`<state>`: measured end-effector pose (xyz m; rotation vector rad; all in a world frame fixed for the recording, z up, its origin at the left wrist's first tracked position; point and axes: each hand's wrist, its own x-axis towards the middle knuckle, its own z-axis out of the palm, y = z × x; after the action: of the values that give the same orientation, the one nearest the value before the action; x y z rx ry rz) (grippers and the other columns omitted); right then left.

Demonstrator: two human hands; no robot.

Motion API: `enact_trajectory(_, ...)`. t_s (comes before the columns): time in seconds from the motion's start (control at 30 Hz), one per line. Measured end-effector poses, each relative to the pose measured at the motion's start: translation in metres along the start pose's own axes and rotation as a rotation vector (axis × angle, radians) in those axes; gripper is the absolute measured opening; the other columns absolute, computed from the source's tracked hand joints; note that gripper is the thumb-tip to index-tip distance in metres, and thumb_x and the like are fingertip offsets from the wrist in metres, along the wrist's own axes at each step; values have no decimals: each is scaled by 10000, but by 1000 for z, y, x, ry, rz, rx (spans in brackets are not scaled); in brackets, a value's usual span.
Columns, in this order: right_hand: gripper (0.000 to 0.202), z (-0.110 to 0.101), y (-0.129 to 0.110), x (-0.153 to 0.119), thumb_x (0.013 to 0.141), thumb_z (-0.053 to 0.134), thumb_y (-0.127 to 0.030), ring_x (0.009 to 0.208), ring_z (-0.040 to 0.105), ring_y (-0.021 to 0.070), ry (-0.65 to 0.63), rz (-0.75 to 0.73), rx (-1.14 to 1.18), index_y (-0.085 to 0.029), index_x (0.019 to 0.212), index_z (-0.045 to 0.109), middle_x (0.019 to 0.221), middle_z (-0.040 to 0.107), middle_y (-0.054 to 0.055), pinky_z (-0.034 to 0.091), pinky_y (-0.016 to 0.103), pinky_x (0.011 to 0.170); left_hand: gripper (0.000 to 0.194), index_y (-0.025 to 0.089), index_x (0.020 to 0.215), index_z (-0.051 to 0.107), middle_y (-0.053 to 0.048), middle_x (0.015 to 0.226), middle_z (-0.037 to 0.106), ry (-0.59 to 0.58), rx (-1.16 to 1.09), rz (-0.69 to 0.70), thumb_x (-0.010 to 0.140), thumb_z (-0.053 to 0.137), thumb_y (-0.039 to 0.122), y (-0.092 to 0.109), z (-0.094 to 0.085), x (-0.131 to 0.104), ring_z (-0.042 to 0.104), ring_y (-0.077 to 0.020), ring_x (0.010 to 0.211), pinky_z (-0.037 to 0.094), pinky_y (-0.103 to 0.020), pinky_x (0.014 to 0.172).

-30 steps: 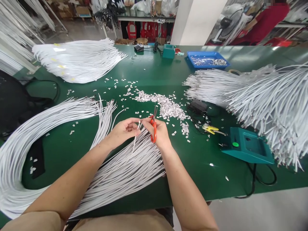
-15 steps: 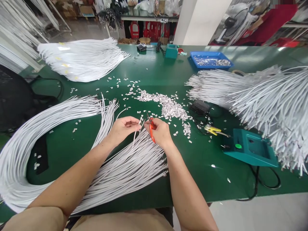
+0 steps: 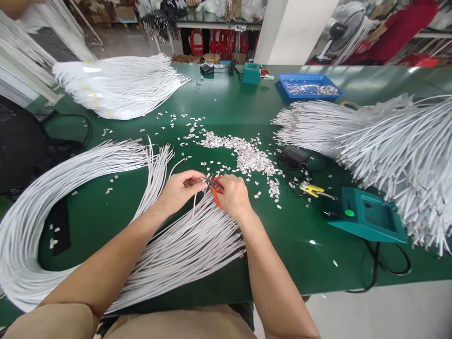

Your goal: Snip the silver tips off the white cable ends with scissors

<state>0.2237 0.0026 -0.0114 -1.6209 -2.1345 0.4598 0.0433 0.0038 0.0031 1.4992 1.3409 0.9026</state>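
Left hand [image 3: 184, 188]: thumb and fingers pinched together on the end of one white cable [image 3: 194, 203], its length hanging down over the cable bundle. Right hand [image 3: 233, 194]: fingers curled round the red-handled scissors [image 3: 216, 189], blades pointing at the left fingertips, close to the cable end. Whether blades touch cable: cannot tell.

Cable bundle [image 3: 187, 254] lies under both hands and the left forearm, its ends fanned toward the right forearm; white lengths loop round at the left side of the green table [image 3: 282, 263]. Small pale pieces [image 3: 252, 157] heaped just beyond the hands, strays scattered about.

Right side: black adapter [image 3: 293, 156], yellow-handled tool [image 3: 312, 189], teal device [image 3: 370, 214] with green button, large pile of white cables [image 3: 395, 141]. Far side: blue tray [image 3: 310, 86] holding small bits, smaller teal box [image 3: 251, 74], another white bundle [image 3: 116, 87] at far left. Person in red [image 3: 406, 30] in the background, upper right.
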Motion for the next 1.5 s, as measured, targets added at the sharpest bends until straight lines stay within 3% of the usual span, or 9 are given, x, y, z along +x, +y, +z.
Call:
enact_trajectory(0.27, 229, 6, 2, 0, 897, 558, -287, 768, 542, 185, 26, -14, -58, -186, 704, 631, 781, 662, 65, 361, 294, 660, 224, 199, 916, 734, -52, 950, 734, 29, 16, 51, 771, 702, 366, -5, 1, 0, 664, -182, 839, 538, -321, 797)
enact_trajectory(0.57, 217, 2, 0, 0, 863, 589, -268, 765, 537, 173, -22, 52, 57, -193, 660, 600, 770, 641, 46, 348, 278, 621, 151, 205, 856, 745, -24, 818, 728, 65, 109, 93, 819, 634, 300, -2, 3, -2, 654, -160, 711, 525, -307, 731)
enact_trajectory(0.67, 163, 0, 2, 1, 797, 623, -257, 686, 517, 151, -20, 136, 276, -190, 650, 606, 728, 621, 19, 342, 269, 594, 154, 215, 873, 748, -24, 831, 727, 88, 130, 113, 804, 667, 326, -4, 2, -1, 656, -166, 728, 526, -312, 727)
enact_trajectory(0.87, 162, -5, -9, 2, 731, 661, -336, 684, 562, 133, 88, 267, 983, -186, 752, 717, 750, 647, -3, 433, 269, 678, 143, 222, 863, 742, -28, 841, 726, 105, 245, 200, 803, 676, 334, -4, 4, -3, 629, -158, 714, 499, -278, 642)
enact_trajectory(1.03, 131, -2, -16, 3, 662, 697, -312, 651, 544, 127, 96, 353, 1169, -185, 688, 717, 686, 638, -13, 432, 277, 678, 102, 224, 842, 719, -10, 819, 701, 111, 315, 271, 816, 662, 305, -2, 7, -5, 599, -136, 686, 475, -256, 613)
enact_trajectory(1.17, 153, 6, -20, 4, 613, 729, -318, 591, 491, 106, 104, 448, 1328, -179, 664, 690, 624, 597, -32, 412, 272, 643, 85, 213, 785, 682, -2, 780, 666, 180, 340, 361, 830, 626, 258, -3, 10, -5, 589, -132, 692, 479, -253, 640)
enact_trajectory(1.43, 172, 11, -34, 1, 602, 730, -318, 608, 490, 106, 264, 473, 1372, -194, 652, 621, 629, 572, -46, 428, 274, 679, 123, 200, 839, 710, -8, 794, 707, 106, 144, 128, 826, 597, 248, 3, 9, -5, 636, -147, 717, 496, -277, 717)
enact_trajectory(1.5, 143, 9, -34, 0, 626, 707, -308, 628, 511, 113, 261, 458, 1340, -191, 671, 637, 655, 594, -36, 436, 280, 698, 144, 185, 855, 706, -16, 753, 700, 23, 12, 34, 825, 603, 282, 5, 8, -3, 633, -148, 689, 494, -280, 688)
